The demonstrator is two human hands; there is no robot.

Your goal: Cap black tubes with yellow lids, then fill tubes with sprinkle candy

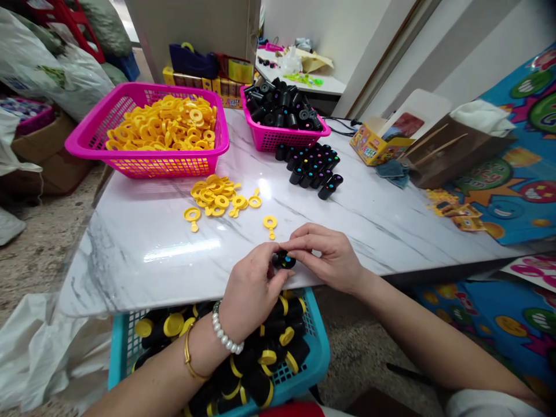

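Note:
My left hand (252,289) and my right hand (324,255) meet at the near edge of the white marble table (143,249). Together they pinch a small black cylinder (285,260) with a blue dot on its end. A loose yellow ring piece (270,223) lies just beyond my fingers. Further back sits a small pile of yellow rings (217,194) and a stack of black cylinders (313,165). Below the table edge a blue basket (319,347) holds black cylinders with yellow caps. A pearl bracelet and a gold bangle circle my left wrist.
A pink basket (87,136) full of yellow rings stands at the back left; a smaller pink basket (278,139) of black cylinders stands behind the stack. A small colourful box (373,147) and a brown tissue box (456,147) sit at right. White bags lie on the floor at left.

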